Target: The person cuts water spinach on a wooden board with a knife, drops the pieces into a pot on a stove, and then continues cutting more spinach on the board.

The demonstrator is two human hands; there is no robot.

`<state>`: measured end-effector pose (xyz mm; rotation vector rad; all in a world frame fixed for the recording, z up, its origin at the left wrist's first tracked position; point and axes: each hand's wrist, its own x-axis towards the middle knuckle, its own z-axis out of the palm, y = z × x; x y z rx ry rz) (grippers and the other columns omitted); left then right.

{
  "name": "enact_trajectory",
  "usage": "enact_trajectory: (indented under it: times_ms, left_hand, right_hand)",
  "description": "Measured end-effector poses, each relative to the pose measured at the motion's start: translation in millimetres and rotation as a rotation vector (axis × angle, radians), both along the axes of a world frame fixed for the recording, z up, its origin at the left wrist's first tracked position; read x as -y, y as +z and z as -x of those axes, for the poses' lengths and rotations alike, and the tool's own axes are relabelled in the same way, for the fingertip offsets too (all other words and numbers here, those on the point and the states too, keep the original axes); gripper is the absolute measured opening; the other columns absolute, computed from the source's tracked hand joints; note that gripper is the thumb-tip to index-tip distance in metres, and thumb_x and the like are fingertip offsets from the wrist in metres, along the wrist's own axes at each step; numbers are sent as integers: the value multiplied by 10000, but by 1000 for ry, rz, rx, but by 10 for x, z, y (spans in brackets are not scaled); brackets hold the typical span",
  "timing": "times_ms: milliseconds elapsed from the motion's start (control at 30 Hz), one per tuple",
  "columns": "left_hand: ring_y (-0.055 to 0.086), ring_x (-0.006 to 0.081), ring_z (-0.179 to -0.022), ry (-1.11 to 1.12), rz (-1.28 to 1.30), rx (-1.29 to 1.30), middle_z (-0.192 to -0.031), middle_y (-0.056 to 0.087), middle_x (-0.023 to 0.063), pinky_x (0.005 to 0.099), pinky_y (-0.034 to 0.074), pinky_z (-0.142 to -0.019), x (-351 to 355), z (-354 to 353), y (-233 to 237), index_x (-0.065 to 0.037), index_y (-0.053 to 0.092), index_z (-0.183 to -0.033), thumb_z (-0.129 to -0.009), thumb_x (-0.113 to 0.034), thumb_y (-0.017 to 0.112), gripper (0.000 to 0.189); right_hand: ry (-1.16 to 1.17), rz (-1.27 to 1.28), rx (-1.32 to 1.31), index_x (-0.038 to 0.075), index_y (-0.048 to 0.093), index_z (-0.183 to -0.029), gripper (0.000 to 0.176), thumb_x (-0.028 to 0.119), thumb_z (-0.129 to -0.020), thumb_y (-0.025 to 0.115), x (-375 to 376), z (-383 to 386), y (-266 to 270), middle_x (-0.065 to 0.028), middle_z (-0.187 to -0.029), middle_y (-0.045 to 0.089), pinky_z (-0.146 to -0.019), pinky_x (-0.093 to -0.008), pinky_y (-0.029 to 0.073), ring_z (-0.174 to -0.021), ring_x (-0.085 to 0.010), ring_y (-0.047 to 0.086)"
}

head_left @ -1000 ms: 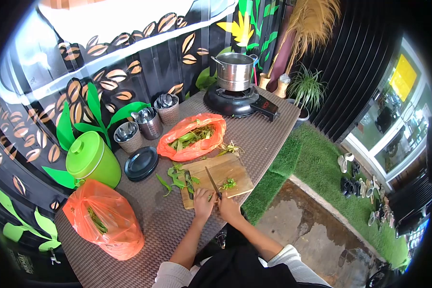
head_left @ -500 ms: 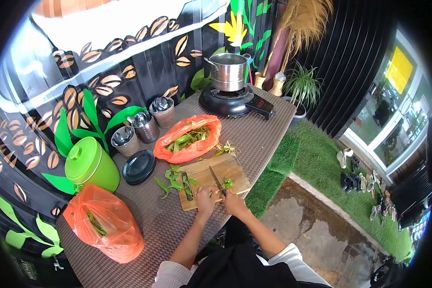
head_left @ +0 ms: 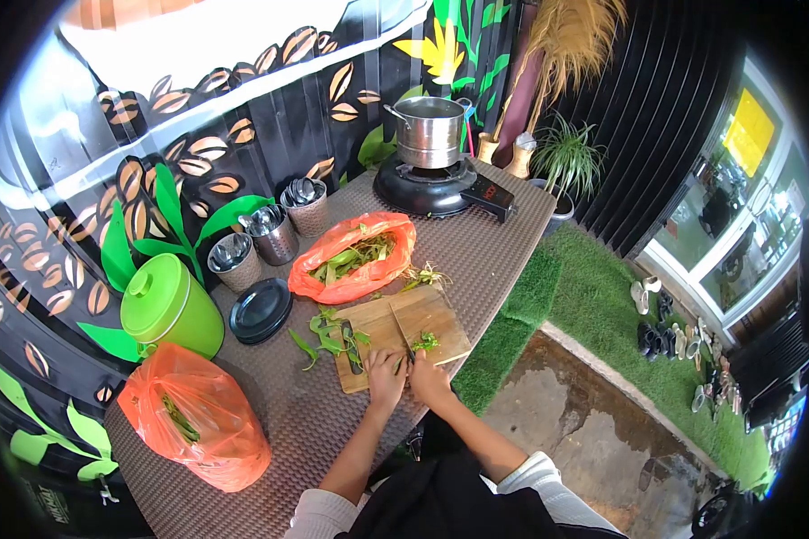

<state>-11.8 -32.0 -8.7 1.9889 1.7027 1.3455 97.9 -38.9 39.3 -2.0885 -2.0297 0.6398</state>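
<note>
Here, just below the middle of the frame, we see both hands at the near edge of the wooden cutting board [head_left: 445, 316]. The right hand [head_left: 430, 381] is closed around the handle of a knife [head_left: 399, 329], its blade pointing up the board. The left hand [head_left: 385, 375] sits curled just beside it, fingers bent onto a green stem [head_left: 396, 365]; we cannot tell whether they pinch it or only press. Chopped greens [head_left: 427, 341] lie right of the blade and whole leaves [head_left: 331, 332] left of it. An open orange bag [head_left: 368, 274] of greens sits just above.

Bright daylight; fisheye warp – dark, perhaps blurred, edges.
</note>
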Motion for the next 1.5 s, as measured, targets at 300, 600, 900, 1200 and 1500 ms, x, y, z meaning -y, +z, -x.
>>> enact_trajectory:
  times_ms: [300,600,900,1200,1500]
  left_hand:
    - [522,271,-966,0,42,82,-896,611,67,387,374,-858,-32,8,31,-69,687,-831,-773,-128,675,83]
    - [527,274,-914,-44,29,80,-859,618,77,387,391,-852,5,34,71,-76,713,-824,-736,-92,695,92]
    - [575,298,-853,-39,163,312,-832,656,118,374,453,-787,-47,76,-20,-34,716,-781,-705,-82,715,90]
    - [569,296,-849,0,45,180,-831,635,128,377,452,-752,-17,105,13,-12,708,-801,-703,-67,738,116]
    - [555,300,-856,-52,-10,150,-850,631,117,382,447,-776,39,108,48,-17,704,-808,-722,-63,699,98]
  right_hand:
    - [-8,47,-47,-29,437,-1058,360,315,-949,444,115,-29,-25,-301,-877,632,-748,-547,500,-855,-460,632]
    - [108,37,-125,-40,397,-1125,400,315,-948,450,-127,-210,9,-307,-907,631,-774,-536,500,-868,-470,624]
    - [-7,36,-55,-28,420,-1084,376,319,-943,460,-91,-3,-57,-299,-899,634,-764,-517,511,-872,-454,632]
    - [-8,62,-62,-29,432,-1077,376,321,-942,464,94,22,51,-307,-908,630,-766,-530,503,-882,-457,627]
    - [59,13,-98,-30,436,-1067,400,348,-941,464,-32,-65,5,-295,-866,638,-753,-526,509,-839,-452,639]
